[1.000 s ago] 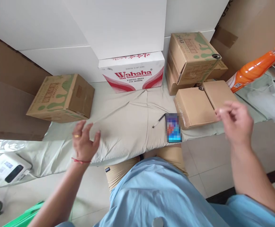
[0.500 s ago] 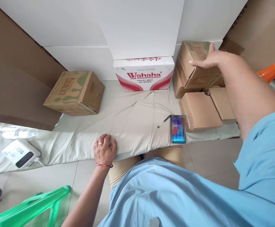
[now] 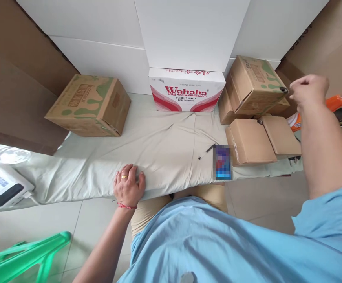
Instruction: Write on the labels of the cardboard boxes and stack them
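My left hand [image 3: 128,185] rests palm down near the front edge of the cloth-covered bench [image 3: 165,145], fingers lying on the cloth, with nothing visible under it. To the right, my right hand [image 3: 309,89] is raised with its fingers curled closed; whether anything is inside them is hidden. It is just beside the printed cardboard box [image 3: 251,84], which sits on top of other cartons. A small black item [image 3: 283,90] shows at that box's right corner, close to my fingers. Below stand two plain cardboard boxes [image 3: 251,141], side by side.
A white Wahaha carton [image 3: 187,92] stands at the back, a coconut-print box [image 3: 90,106] at left. A pen [image 3: 206,151] lies beside a blurred-out screen [image 3: 223,162]. A white device [image 3: 6,186] and plastic bottle [image 3: 6,152] are far left, above a green stool [image 3: 26,255].
My right hand has left the top of the printed box, moved right and curled from spread to closed. The small black item now shows at the box's corner. My left hand stays put.
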The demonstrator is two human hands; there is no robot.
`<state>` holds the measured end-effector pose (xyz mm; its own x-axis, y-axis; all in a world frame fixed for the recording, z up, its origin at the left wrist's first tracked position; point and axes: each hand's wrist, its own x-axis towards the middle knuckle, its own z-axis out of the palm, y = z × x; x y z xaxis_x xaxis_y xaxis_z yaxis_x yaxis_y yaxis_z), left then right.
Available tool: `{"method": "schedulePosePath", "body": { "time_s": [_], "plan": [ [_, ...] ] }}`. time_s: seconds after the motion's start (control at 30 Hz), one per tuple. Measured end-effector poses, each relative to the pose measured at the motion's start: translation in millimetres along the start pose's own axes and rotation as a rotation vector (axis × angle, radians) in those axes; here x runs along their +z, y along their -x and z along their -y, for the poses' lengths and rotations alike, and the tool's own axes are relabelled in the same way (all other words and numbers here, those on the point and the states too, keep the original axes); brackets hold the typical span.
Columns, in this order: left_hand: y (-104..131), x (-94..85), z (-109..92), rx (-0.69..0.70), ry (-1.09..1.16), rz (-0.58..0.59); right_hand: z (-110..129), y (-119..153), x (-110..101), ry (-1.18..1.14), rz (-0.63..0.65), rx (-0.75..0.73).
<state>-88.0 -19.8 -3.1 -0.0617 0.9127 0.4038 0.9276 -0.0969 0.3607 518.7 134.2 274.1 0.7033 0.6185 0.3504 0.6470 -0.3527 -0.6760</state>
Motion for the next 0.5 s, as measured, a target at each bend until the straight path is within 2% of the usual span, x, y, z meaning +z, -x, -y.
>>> {"method": "schedulePosePath", "body": {
  "time_s": [0.17, 0.23, 0.33, 0.4, 0.5],
  "plan": [
    [0.2, 1.0, 2.3, -0.020, 0.020, 0.007, -36.9, 18.1, -0.8, -0.208, 0.153, 0.098],
    [0.2, 0.7, 2.8, -0.024, 0.017, 0.012, -45.6, 17.9, 1.6, -0.230, 0.146, 0.104],
    [0.4, 0.6, 1.8, -0.046, 0.026, 0.017, -54.5, 9.6, 6.6, -0.238, 0.055, 0.089],
    [0.1, 0.3, -0.3, -0.060, 0.032, 0.022, -58.3, 3.3, 10.6, -0.276, 0.046, 0.134],
    [-2.5, -3.4, -4.1, -0.091, 0.056, 0.029, -63.1, 0.7, 18.2, -0.382, 0.220, 0.285]
  ]
}}
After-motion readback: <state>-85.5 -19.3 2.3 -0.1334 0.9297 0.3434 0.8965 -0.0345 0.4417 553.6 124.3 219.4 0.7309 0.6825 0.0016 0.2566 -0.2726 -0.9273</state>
